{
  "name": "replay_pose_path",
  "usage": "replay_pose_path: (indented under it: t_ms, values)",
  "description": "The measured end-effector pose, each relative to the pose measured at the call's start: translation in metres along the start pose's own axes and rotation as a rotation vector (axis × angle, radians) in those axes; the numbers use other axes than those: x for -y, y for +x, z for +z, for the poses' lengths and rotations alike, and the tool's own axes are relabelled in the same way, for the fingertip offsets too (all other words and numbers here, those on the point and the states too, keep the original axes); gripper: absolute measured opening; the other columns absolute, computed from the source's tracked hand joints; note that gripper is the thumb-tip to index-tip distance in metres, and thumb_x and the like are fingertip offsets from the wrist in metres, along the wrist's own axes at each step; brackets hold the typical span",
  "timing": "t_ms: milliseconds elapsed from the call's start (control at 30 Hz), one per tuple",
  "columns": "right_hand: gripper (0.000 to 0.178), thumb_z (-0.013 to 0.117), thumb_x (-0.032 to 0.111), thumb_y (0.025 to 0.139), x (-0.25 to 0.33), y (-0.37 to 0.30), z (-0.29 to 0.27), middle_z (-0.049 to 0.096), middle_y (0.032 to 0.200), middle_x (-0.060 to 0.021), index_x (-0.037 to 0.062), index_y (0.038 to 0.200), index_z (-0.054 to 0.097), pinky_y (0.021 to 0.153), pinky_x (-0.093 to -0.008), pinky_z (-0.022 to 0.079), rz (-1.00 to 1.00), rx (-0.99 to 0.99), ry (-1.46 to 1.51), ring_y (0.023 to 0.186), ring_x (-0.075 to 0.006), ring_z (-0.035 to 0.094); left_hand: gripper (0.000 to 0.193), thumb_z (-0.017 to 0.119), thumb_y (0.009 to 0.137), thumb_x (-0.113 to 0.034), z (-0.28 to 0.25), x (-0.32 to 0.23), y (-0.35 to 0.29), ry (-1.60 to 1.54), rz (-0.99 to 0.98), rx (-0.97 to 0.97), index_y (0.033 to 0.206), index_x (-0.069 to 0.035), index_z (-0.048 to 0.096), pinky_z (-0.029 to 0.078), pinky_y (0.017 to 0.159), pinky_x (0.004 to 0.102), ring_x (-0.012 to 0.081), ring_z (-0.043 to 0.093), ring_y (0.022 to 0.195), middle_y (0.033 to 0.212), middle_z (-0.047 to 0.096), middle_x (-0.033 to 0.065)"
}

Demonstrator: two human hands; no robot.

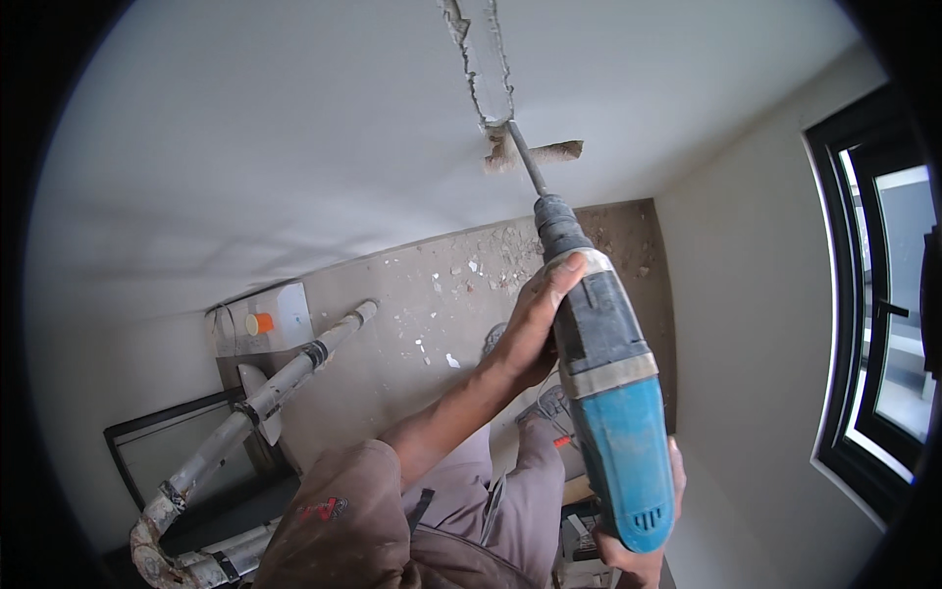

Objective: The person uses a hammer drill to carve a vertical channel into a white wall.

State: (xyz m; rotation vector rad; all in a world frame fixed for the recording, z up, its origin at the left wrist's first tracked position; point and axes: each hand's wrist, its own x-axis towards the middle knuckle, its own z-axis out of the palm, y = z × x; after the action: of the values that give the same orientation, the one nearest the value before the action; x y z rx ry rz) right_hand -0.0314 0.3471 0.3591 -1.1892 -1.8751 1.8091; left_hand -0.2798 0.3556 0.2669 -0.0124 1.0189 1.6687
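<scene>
A blue and dark grey rotary hammer (618, 422) slants up the middle of the head view. My left hand (542, 319) wraps round its front body just behind the chuck, thumb on top. My right hand (643, 560) grips the rear end, its fingers partly hidden behind the blue housing. The long steel chisel bit (530, 162) reaches the white wall (324, 128), its tip at the lower end of a rough-edged groove (491, 69). Beside the tip a strip of brownish broken material (554, 151) shows in the wall surface.
Plaster chips and dust (451, 358) litter the floor below. A grey pipe (285, 383) with dark bands runs along the left, near a dark frame (123, 442) and an orange cup-like object (259, 323). A black-framed window (863, 285) stands at the right.
</scene>
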Motion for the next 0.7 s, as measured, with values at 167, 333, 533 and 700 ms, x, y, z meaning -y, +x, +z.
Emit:
replay_pose_path:
  t_ms: [167, 333, 533, 700]
  values:
    - [0.112, 0.068, 0.025, 0.051, 0.056, 0.027, -0.012, 0.042, 0.137, -0.0205, 0.0017, 0.15, 0.02, 0.104, -0.0444, 0.044, 0.13, -0.074, 0.019, 0.123, -0.0337, 0.051, 0.052, 0.05, 0.094, -0.057, 0.016, -0.017, 0.018, -0.156, -0.048, 0.029, 0.112, -0.008, 0.054, 0.054, 0.085, 0.0355, 0.0174, 0.064, 0.089, 0.099, 0.063, 0.0065]
    - [0.101, 0.059, 0.01, 0.052, 0.1, 0.061, -0.044, 0.051, 0.129, -0.0192, -0.0034, 0.147, 0.028, 0.099, -0.0348, 0.046, 0.063, 0.072, 0.056, 0.115, -0.0258, 0.057, 0.053, 0.053, 0.092, -0.058, 0.041, -0.034, 0.032, -0.178, 0.01, 0.057, 0.112, -0.008, 0.054, 0.053, 0.087, 0.0383, 0.0201, 0.063, 0.093, 0.102, 0.062, 0.0082]
    - [0.095, 0.057, 0.003, 0.059, 0.07, 0.015, -0.031, 0.054, 0.125, -0.0206, -0.003, 0.148, 0.026, 0.097, -0.035, 0.046, -0.092, 0.102, 0.143, 0.113, -0.0263, 0.059, 0.05, 0.052, 0.092, -0.057, 0.041, -0.023, -0.007, -0.153, -0.014, -0.03, 0.11, -0.009, 0.056, 0.053, 0.086, 0.0387, 0.0194, 0.064, 0.09, 0.097, 0.063, 0.0061]
    - [0.094, 0.063, 0.002, 0.06, 0.023, -0.031, 0.002, 0.064, 0.113, -0.0212, -0.0051, 0.147, 0.026, 0.092, -0.0343, 0.049, -0.106, -0.016, 0.121, 0.104, -0.0253, 0.065, 0.051, 0.051, 0.093, -0.055, 0.018, -0.013, -0.036, -0.022, -0.009, 0.015, 0.11, -0.008, 0.056, 0.055, 0.081, 0.037, 0.0184, 0.065, 0.084, 0.096, 0.064, 0.0068]
